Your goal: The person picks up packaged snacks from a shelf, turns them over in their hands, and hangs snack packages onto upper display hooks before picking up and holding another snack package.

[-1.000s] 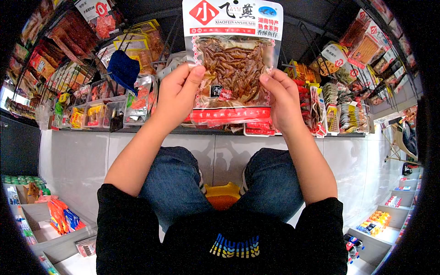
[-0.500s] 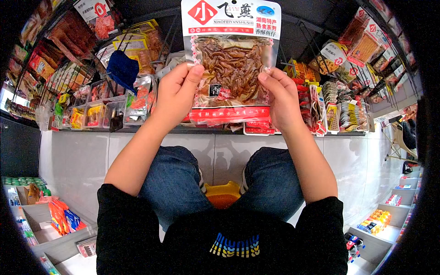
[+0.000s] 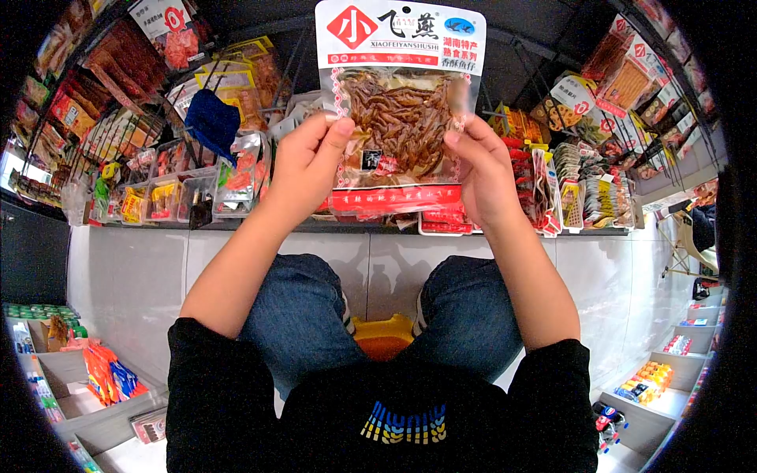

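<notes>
Snack pouch (image 3: 406, 130) is held up over the front of the display shelf (image 3: 300, 227), its printed face turned to the wearer and its white header uppermost. Through the clear window shows a dense brown filling, which looks like small dried fish in oil or sauce. The lower red band hangs near the shelf's front edge, though from this angle I can't fairly say whether it touches.

Both hands have a closed grip on it. The left hand (image 3: 303, 162) pinches one side margin, thumb on the front and fingers behind; the right hand (image 3: 489, 169) does the same on the opposite margin, so the pouch spans flat between them.

It should handle as a fairly light, floppy thing, soft in the middle and somewhat stiffer along the sealed borders. The film looks glossy and could be a bit slippery, but hardly fragile. The side seals are the sensible place to take hold; squeezing the window would just push the filling about.

On the shelf, left of the pouch, are clear tubs (image 3: 164, 197) of small packets, with a blue item (image 3: 211, 124) above them; toward the shelf's right end stand rows of flat packets (image 3: 603, 197).
</notes>
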### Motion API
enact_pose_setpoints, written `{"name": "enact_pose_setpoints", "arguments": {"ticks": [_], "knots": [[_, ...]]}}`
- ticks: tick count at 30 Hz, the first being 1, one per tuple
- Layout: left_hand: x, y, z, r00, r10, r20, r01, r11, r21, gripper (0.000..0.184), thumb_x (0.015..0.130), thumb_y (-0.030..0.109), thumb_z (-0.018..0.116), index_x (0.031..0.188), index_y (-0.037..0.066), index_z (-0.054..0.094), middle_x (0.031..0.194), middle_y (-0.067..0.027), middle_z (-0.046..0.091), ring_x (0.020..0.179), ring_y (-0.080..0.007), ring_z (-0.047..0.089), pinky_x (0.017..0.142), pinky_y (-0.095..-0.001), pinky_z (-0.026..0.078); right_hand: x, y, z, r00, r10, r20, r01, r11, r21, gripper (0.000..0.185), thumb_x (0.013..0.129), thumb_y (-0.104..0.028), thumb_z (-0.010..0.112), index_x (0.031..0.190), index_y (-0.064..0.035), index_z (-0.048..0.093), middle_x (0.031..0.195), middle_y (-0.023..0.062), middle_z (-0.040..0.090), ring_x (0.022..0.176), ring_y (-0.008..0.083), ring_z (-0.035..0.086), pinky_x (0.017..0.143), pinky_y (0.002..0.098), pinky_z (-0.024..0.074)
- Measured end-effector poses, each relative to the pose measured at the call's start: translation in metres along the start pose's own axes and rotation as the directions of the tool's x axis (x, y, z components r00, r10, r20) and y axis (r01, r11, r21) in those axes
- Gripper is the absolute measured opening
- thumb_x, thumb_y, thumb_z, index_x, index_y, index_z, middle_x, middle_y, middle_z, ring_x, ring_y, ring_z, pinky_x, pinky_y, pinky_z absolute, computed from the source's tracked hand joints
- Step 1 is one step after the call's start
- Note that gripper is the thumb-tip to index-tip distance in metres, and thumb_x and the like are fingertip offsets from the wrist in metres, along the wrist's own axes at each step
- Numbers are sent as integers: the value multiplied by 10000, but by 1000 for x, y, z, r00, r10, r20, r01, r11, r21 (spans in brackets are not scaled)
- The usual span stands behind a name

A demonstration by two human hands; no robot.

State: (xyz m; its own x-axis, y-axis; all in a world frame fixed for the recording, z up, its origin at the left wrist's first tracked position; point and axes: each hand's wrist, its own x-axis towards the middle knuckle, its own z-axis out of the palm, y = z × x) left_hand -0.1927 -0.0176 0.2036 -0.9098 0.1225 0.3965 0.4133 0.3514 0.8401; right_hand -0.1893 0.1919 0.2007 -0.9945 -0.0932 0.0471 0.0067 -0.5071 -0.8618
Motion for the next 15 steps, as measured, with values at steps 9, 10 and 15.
{"name": "enact_pose_setpoints", "arguments": {"ticks": [9, 10, 15], "knots": [[0, -2, 1, 1000, 14, -8, -14, 1000, -9, 259, 876, 239, 486, 815, -5, 546, 665, 16, 510, 630, -49, 427, 561, -211, 364, 0, -1, -2, 1000, -7, 18, 7, 1000, 4, 241, 771, -48, 558, 1010, -24, 545, 910, 28, 584, 821, 111, 547, 740, 249, 435], [0, -2, 1, 1000, 14, -8, -14, 1000, -9, 259, 876, 239, 486, 815, -5, 546, 665, 16, 510, 630, -49, 427, 561, -211, 364, 0, -1, -3, 1000, -11, 25, 11, 1000, 7, 242, 772, -47, 557, 1012, -23, 545, 909, 30, 584, 824, 112, 547, 739, 249, 435], [0, 0, 3, 1000, 3, -10, -4, 999, -40, 265, 876, 249, 486, 817, -2, 548, 668, 13, 514, 630, -51, 432, 562, -210, 364, -2, -3, -2, 1000, 8, 27, -9, 1000, 12, 245, 777, -43, 551, 1022, -23, 540, 906, 34, 583, 831, 118, 550, 745, 258, 439]]}}
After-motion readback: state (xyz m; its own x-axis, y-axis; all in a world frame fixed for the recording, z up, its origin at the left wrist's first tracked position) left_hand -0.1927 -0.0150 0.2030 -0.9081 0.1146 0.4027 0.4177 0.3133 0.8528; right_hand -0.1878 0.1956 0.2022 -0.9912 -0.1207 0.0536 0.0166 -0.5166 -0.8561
